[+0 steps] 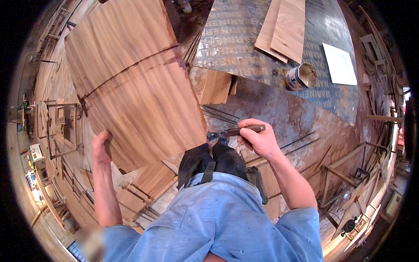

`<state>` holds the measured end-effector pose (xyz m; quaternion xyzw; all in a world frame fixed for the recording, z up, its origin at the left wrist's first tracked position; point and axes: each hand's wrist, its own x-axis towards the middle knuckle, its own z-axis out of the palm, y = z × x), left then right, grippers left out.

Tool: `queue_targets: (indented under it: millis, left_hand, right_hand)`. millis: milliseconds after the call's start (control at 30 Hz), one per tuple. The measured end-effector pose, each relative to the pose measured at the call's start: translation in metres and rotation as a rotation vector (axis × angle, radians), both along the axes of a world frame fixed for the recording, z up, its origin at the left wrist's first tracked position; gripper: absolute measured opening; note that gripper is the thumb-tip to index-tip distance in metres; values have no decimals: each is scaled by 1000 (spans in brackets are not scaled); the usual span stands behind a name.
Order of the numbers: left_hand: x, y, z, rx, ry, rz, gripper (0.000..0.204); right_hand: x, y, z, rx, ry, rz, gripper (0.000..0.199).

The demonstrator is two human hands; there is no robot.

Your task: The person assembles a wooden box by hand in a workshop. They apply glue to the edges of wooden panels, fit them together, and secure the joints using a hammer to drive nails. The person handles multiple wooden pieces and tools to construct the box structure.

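A large panel of striped brown wood (148, 105) stands tilted at the left of my body, with a dark line across its upper half. My left hand (101, 147) is closed on its lower left edge, thumb over the face. At the panel's lower right corner, my right hand (256, 137) grips a dark-handled brush (233, 132). The brush head points left toward the corner; whether it touches the edge I cannot tell. Reddish-brown smears mark the panel's right edge.
An open smeared can (301, 77) stands on a printed dark sheet (235, 48), beside white paper (340, 64) and two wood strips (286, 30). Thin rods (301, 143) lie to the right. Wood pieces (148, 183) lie below the panel. A metal frame (349, 174) stands at right.
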<state>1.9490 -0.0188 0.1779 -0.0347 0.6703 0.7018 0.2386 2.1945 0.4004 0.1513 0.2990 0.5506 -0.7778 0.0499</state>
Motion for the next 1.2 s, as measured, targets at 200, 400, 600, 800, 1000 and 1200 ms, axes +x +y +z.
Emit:
queue_targets:
  millis: [200, 400, 600, 800, 1000, 1200]
  left_hand:
    - [-2, 10, 3, 20, 19, 21, 53]
    - [-14, 1, -2, -10, -9, 114, 35]
    - [14, -16, 24, -100, 176, 237, 25]
    - [23, -67, 37, -77, 49, 199, 14]
    - [34, -44, 69, -11, -5, 365, 27]
    - [49, -85, 40, -116, 14, 636, 32]
  right_hand:
    - [-23, 2, 10, -129, 117, -105, 14]
    - [22, 6, -3, 82, 89, -49, 11]
    - [39, 100, 92, 420, 209, -712, 18]
    - [35, 189, 89, 806, -86, -767, 33]
    - [57, 248, 56, 757, -63, -761, 40]
    - [6, 217, 75, 816, -33, -882, 32]
